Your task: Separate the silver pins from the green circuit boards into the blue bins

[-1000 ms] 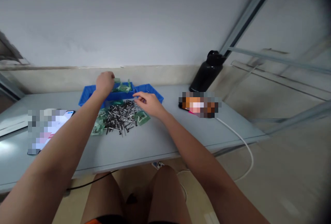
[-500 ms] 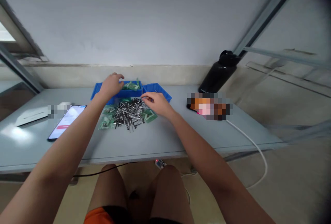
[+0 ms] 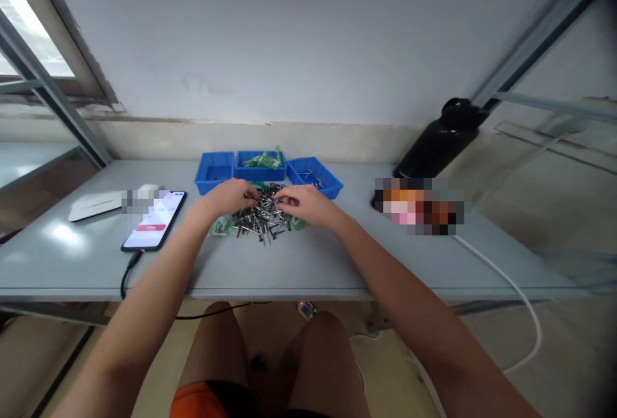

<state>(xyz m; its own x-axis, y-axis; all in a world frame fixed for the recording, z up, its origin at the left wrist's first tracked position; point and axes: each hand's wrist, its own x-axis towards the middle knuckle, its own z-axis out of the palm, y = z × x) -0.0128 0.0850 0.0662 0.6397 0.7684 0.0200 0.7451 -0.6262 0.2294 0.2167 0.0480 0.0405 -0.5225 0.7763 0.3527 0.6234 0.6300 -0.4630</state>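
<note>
A heap of loose metal screws (image 3: 263,220) lies on the grey table between my two hands. My left hand (image 3: 230,198) reaches in from the heap's left side, fingers curled and their tips among the screws. On the opposite side, my right hand (image 3: 311,204) has its thumb and fingers pinched together at the heap's edge. Whatever either hand holds is too small to make out. Green plastic bags show beside the heap, one green bag (image 3: 222,226) below my left hand and another green bag (image 3: 295,223) partly under my right.
Behind the heap stand a left blue bin (image 3: 202,181), a middle blue bin (image 3: 260,173) with green bags, and a right blue bin (image 3: 332,188) with a few screws. A phone (image 3: 155,220) lies left. A black bottle (image 3: 436,141) and a blurred-out object (image 3: 419,207) are right.
My left hand has come down from above the blue bins to the screws. My right hand has closed in on the heap's right side. The view has shifted left.
</note>
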